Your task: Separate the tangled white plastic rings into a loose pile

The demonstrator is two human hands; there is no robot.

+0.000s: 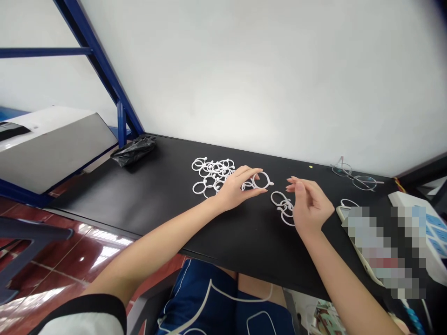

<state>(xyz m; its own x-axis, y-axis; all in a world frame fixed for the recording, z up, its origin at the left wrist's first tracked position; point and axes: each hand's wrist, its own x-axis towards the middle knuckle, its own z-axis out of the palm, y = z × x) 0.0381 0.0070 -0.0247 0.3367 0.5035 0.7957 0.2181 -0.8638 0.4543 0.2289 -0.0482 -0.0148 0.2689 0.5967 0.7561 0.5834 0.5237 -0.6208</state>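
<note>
Between the thumb and fingers of my left hand [237, 188] is a white plastic ring [268, 177] with a small knob on its edge, held just over the black table. Farther left, partly behind that hand, lies a loose pile of similar white rings [206, 171]. My right hand [312, 202] is raised with curled fingers, thumb and fingertips close together; whether anything small is between them I cannot make out. Beside it, a smaller group of white rings [279, 199] rests on the table, partly covered by the hand.
Eyeglasses [363, 182] lie at the table's back right, near a phone [366, 260] with a blurred screen and a white box [433, 232]. A crumpled black plastic bag [134, 150] sits at the far left. A white wall and blue metal frame [104, 65] bound the table [153, 190].
</note>
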